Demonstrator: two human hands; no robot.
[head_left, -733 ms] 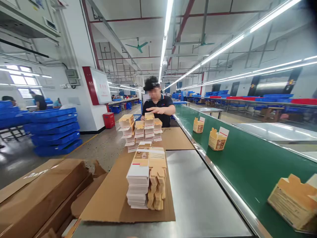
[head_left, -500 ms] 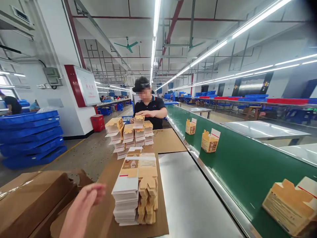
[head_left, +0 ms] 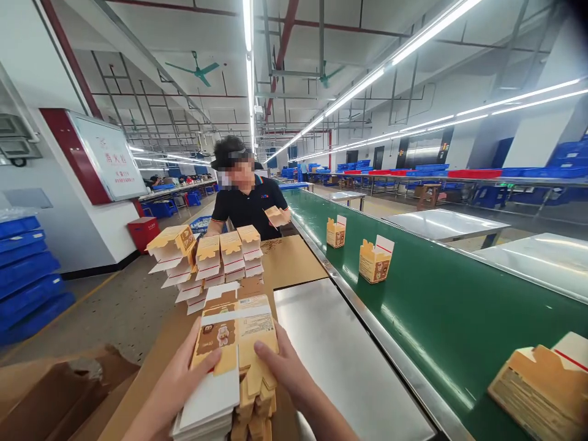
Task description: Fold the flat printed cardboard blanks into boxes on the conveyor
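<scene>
— Where are my hands?

— Both on the stack of flat cartons [head_left: 229, 367] at the table's near edge. My left hand [head_left: 177, 386] lies open, thumb on the top carton; my right hand [head_left: 285, 367] presses its right side, fingers spread, gripping nothing.

— Its long axis?

— Straight away from me, between the hands, equally near both. Beyond, folded boxes [head_left: 206, 257], then a co-worker [head_left: 248, 202] holding one.

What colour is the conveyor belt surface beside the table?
Dark green conveyor belt, clearest in the head view.
</scene>
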